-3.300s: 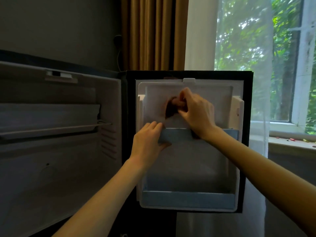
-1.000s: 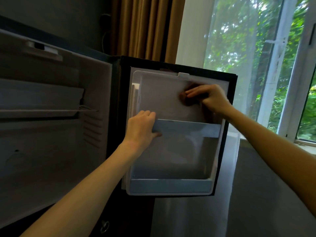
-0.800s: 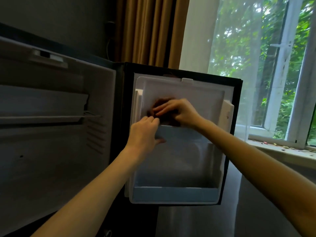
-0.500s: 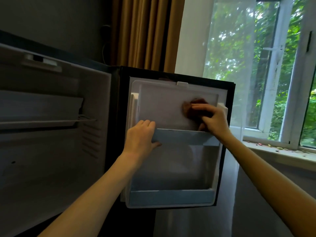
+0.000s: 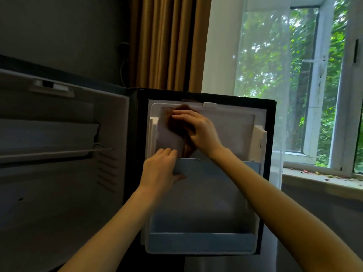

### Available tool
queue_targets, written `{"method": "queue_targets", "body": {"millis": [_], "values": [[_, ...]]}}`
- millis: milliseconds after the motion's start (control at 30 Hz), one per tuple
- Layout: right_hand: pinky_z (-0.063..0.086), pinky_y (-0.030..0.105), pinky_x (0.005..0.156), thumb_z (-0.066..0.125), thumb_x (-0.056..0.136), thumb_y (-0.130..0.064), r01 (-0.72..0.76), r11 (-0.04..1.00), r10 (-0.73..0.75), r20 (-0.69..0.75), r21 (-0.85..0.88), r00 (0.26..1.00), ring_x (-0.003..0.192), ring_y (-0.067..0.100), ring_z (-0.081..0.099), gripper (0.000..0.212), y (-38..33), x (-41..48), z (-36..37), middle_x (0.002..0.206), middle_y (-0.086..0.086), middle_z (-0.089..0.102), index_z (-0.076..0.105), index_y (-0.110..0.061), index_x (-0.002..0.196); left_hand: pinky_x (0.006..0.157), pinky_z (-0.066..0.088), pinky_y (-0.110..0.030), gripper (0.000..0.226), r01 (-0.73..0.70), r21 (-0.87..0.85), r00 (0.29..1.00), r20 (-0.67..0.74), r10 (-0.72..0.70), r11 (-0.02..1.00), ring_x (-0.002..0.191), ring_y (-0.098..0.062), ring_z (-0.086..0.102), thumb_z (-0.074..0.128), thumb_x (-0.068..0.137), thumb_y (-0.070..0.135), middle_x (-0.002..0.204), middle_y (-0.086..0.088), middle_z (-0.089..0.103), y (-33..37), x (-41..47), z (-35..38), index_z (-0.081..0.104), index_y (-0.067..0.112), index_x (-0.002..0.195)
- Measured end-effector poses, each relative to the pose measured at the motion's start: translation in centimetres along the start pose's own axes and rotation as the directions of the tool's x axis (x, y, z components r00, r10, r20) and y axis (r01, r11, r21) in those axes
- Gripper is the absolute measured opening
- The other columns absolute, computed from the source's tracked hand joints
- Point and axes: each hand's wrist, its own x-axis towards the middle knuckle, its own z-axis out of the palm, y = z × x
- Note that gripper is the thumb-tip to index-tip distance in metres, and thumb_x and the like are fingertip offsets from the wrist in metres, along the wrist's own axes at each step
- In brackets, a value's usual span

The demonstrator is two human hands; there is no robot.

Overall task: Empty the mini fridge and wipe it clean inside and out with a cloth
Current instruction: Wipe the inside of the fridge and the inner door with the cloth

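Note:
The mini fridge stands open, its white cavity on the left and its door swung out in front of me. My right hand presses a dark brown cloth flat against the upper left of the door's white inner panel. My left hand grips the left end of the upper blue door shelf; its fingers curl over the rail. A lower blue shelf runs along the door's bottom. Both shelves look empty.
A wire shelf crosses the fridge cavity. Brown curtains hang behind the door. A sheer white curtain and a window are to the right, with small bits scattered on the sill.
My right hand has swept the cloth from the right side of the door panel to its upper left. My left hand has kept its hold on the upper shelf.

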Motion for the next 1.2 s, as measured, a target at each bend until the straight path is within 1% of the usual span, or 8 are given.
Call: {"method": "queue_targets", "body": {"millis": [133,300,467,600,767,967,1100,1200], "values": [[0.055,0.038,0.088,0.064,0.088,-0.004,-0.092,0.977,0.072,-0.108,-0.193,0.992,0.115,0.026,0.060,0.040,2.1,-3.3,-2.4,0.134,0.001,0.058,0.064,-0.015,0.126,0.066,0.026,-0.025,0.045,0.018,-0.002,0.998,0.057,-0.018,1.000,0.104,-0.016,0.052,0.069,0.079,0.050,0.109,0.004,0.057,0.1,0.0,-0.3,0.054,0.018,0.106],[0.059,0.049,0.067,0.062,0.090,-0.007,-0.239,0.865,0.163,-0.202,-0.442,0.966,0.095,0.038,0.065,0.034,4.3,-6.0,-4.3,0.132,0.012,0.055,0.061,-0.007,0.124,0.067,0.027,-0.024,0.042,0.017,0.019,0.996,0.087,-0.019,1.000,0.104,-0.013,0.050,0.066,0.082,0.051,0.110,0.006,0.055,0.4,0.1,-0.5,0.051,0.020,0.107],[0.047,0.056,0.094,0.067,0.085,-0.004,-0.442,0.670,0.281,-0.347,-0.597,0.895,0.115,0.049,0.055,0.024,5.2,-6.7,-4.9,0.119,0.022,0.058,0.064,0.001,0.108,0.072,0.035,-0.024,0.040,0.002,0.007,0.997,0.082,-0.003,1.000,0.106,-0.014,0.050,0.064,0.085,0.048,0.112,0.006,0.054,0.4,0.4,-0.3,0.051,0.020,0.110],[0.047,0.054,0.094,0.053,0.096,-0.007,-0.477,0.636,0.358,-0.316,-0.606,0.879,0.128,0.040,0.045,0.017,5.6,-7.2,-5.5,0.125,0.018,0.053,0.057,-0.002,0.111,0.072,0.034,-0.024,0.040,-0.004,0.006,0.998,0.070,0.003,1.000,0.105,-0.015,0.051,0.065,0.085,0.046,0.113,0.004,0.055,0.5,0.5,0.1,0.052,0.019,0.111],[0.057,0.049,0.073,0.079,0.069,0.005,-0.321,0.662,0.330,-0.121,-0.677,0.936,0.105,0.046,0.061,0.036,7.0,-9.7,-5.7,0.108,0.024,0.063,0.066,-0.001,0.102,0.072,0.034,-0.024,0.041,-0.005,0.007,0.999,0.039,0.005,1.000,0.107,-0.016,0.052,0.066,0.085,0.045,0.114,0.003,0.056,0.8,0.8,0.6,0.052,0.018,0.112],[0.055,0.044,0.082,0.063,0.091,-0.015,-0.425,0.748,0.511,0.033,-0.509,0.859,0.096,0.031,0.063,0.020,6.4,-10.3,-6.2,0.110,0.013,0.064,0.065,-0.007,0.109,0.073,0.038,-0.024,0.042,0.007,0.002,1.000,0.019,-0.007,1.000,0.105,-0.015,0.053,0.066,0.085,0.046,0.114,0.003,0.056,1.1,1.0,1.2,0.052,0.018,0.113],[0.050,0.034,0.091,0.057,0.094,-0.022,-0.476,0.879,0.471,0.225,-0.037,0.853,0.097,0.012,0.061,0.018,4.1,-10.4,-5.7,0.107,-0.003,0.063,0.061,-0.020,0.112,0.069,0.031,-0.023,0.043,0.006,0.006,1.000,0.013,-0.006,1.000,0.106,-0.015,0.052,0.066,0.084,0.047,0.114,0.004,0.056,0.7,0.9,1.0,0.052,0.018,0.112],[0.048,0.025,0.095,0.054,0.088,-0.026,-0.505,0.802,0.394,0.351,0.321,0.849,0.104,0.008,0.060,0.024,1.1,-9.3,-4.8,0.111,-0.005,0.064,0.058,-0.029,0.111,0.076,0.039,-0.026,0.045,0.001,0.021,0.999,0.032,-0.002,1.000,0.112,-0.014,0.050,0.065,0.085,0.047,0.118,0.004,0.054,0.6,0.9,0.8,0.049,0.019,0.116]]}}
